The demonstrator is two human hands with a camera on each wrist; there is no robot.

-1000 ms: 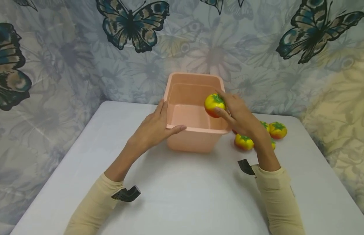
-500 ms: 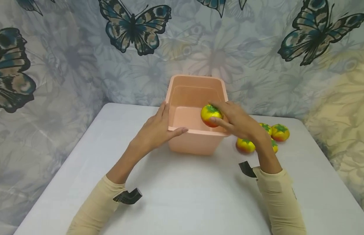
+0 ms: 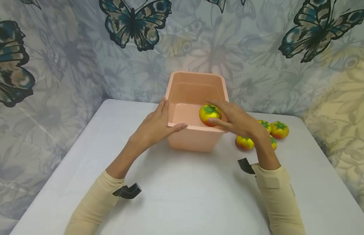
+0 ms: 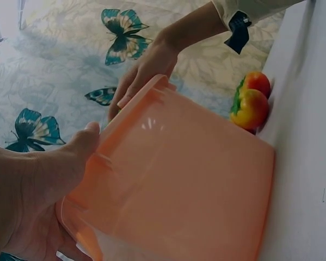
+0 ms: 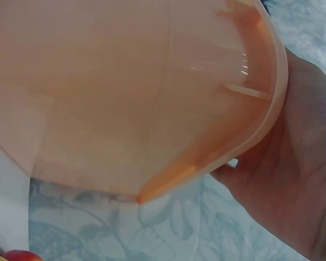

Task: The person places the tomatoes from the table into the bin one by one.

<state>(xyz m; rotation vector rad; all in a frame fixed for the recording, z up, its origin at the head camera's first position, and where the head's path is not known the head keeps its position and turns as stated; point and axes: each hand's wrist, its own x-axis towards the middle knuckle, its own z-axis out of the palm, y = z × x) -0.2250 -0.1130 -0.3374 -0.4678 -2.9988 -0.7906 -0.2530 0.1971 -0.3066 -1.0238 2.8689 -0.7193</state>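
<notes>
A peach-coloured plastic bin stands on the table near the back wall. My left hand holds its near left corner, thumb along the front rim and fingers along the left side. Inside the bin's opening, near its right side, my right hand holds a yellow-and-red persimmon with a green leafy top between thumb and fingers. In the left wrist view, the bin wall hides this fruit almost wholly. The right wrist view shows the bin's outer wall and part of my right hand, its fingertips hidden.
Several more persimmons lie right of the bin, one nearer the front and another farther right; my right forearm partly covers the group. A white table bears everything. Butterfly-patterned cloth hangs behind and at both sides.
My right hand has carried the persimmon slightly left and lower into the bin's opening, mostly during the first half second. My left hand has stayed at the bin's corner.
</notes>
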